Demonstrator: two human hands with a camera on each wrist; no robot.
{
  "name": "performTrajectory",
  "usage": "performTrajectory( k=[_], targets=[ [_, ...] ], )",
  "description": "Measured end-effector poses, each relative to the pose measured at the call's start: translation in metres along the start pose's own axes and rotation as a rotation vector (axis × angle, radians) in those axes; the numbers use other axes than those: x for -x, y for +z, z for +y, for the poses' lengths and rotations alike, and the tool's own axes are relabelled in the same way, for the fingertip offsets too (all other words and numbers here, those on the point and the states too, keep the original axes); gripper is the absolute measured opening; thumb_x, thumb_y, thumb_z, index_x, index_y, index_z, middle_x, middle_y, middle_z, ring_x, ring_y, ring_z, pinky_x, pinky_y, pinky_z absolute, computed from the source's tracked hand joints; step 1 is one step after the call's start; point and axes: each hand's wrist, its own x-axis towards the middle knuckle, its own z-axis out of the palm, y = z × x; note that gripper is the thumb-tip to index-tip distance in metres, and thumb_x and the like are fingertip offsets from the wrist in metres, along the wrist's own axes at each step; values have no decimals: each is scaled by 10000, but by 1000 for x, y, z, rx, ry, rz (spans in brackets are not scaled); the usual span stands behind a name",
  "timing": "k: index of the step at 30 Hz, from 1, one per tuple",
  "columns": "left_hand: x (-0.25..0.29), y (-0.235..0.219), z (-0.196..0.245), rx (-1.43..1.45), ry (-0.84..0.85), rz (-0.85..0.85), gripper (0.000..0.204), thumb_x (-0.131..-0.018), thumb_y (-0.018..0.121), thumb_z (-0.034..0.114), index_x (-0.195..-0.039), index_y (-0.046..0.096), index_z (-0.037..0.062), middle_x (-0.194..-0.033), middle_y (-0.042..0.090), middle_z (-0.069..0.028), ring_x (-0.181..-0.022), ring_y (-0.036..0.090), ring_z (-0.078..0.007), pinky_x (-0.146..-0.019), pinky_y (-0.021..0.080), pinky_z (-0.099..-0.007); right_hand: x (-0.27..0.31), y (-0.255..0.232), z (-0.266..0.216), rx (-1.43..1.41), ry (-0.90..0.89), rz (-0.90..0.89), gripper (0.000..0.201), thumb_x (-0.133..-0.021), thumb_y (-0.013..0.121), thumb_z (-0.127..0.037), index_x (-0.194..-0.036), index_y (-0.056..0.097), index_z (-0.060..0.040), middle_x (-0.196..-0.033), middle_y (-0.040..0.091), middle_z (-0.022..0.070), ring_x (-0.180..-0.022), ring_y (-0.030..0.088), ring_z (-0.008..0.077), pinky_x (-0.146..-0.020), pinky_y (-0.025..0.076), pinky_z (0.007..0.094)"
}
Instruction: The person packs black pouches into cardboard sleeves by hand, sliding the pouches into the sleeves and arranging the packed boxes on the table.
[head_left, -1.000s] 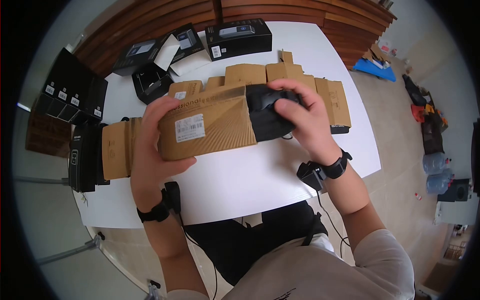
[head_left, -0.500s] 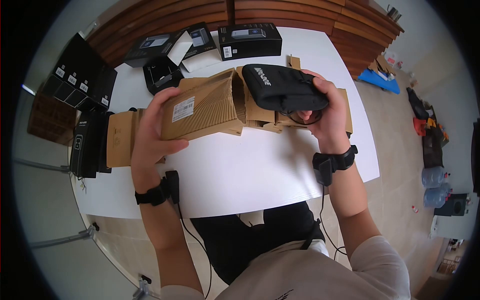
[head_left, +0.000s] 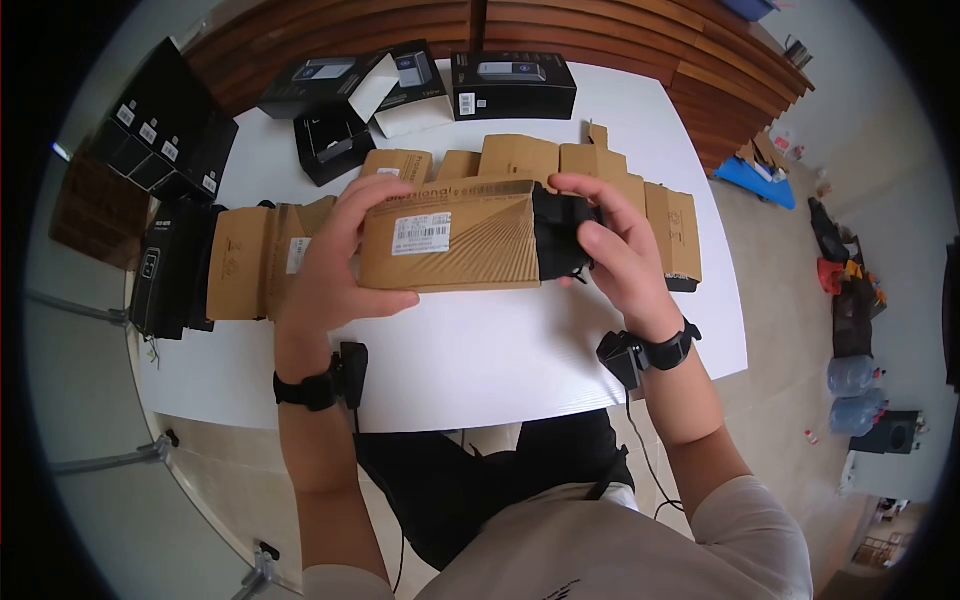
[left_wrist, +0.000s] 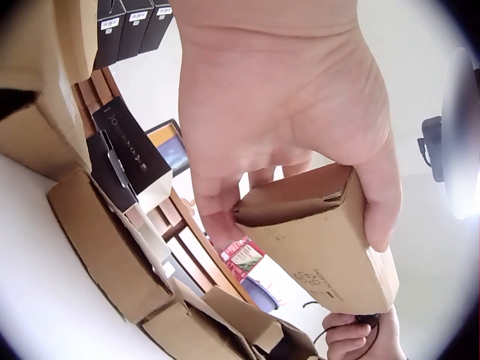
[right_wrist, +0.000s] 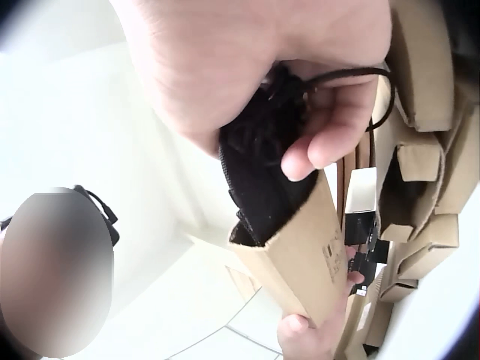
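Observation:
My left hand grips the left end of a brown cardboard box, fingers over the top edge and thumb along the bottom. The box carries a white barcode label and a fan of printed lines, and it is held above the table. At its open right end a black fabric pouch is partly inside. My right hand holds the pouch's outer end, its thumb and fingers bent around it. In the right wrist view, a thin black cord loops out beside the fingers from the pouch's gathered end.
Several brown cardboard boxes stand in a row behind the hands on the white table. Black printed boxes lie at the back, and more black boxes are stacked at left. Another opened carton stands left of my left hand.
The pouch was partly in the box, then out at its right in my right hand; now it is partly in the box again. My left hand has kept its grip on the box.

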Motion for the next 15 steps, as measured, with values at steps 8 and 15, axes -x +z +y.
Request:
performTrajectory(
  k=[8,15],
  targets=[
    [-1,-8,-6,112,21,108,850,-538,818,139,-1326,498,106,-1305,488,-58,-1248,477,-222,-1051,410,-334,-5,-1,10,-214,-169,-73,435,-907,576,-17,-1319,435,-5,-1088,623,104,-701,574,120,-652,515,277],
    [0,1,-1,103,-48,34,829,-531,810,87,-1308,521,117,-1337,479,-71,-1237,491,-230,-1006,456,-362,-2,8,23,242,-317,-61,249,-847,645,82,-1092,632,41,-1115,545,79,-851,602,81,-697,488,191]
  ],
)
